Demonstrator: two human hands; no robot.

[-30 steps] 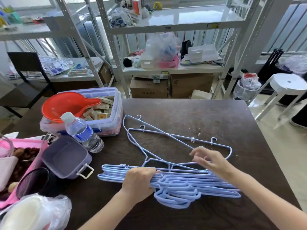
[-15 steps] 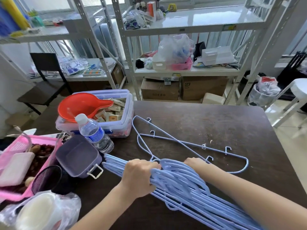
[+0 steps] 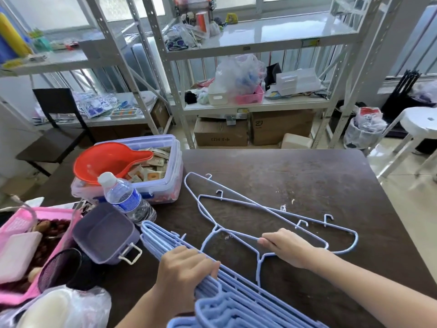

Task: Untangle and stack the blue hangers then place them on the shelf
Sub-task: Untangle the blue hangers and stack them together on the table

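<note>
A thick stack of blue hangers (image 3: pixel 238 297) slants from the table's left-middle down to the bottom edge, with my left hand (image 3: pixel 186 268) closed around it. Two loose blue wire hangers (image 3: pixel 236 207) lie crossed on the dark brown table (image 3: pixel 307 181) beyond it. My right hand (image 3: pixel 288 247) pinches the wire of a loose hanger near its neck. The white metal shelf (image 3: pixel 260 105) stands behind the table.
Along the table's left side stand a clear bin (image 3: pixel 165 181) with a red scoop (image 3: pixel 106 159), a water bottle (image 3: pixel 125 200), a purple container (image 3: pixel 104 233) and a pink basket (image 3: pixel 21 245). A black mesh cup (image 3: pixel 59 268) and a plastic bag (image 3: pixel 71 308) sit near the front. A white stool (image 3: pixel 416 124) is at right.
The stack has tilted and slid toward me in my left hand. My right hand left the stack and took hold of a loose hanger's wire. The camera view rose.
</note>
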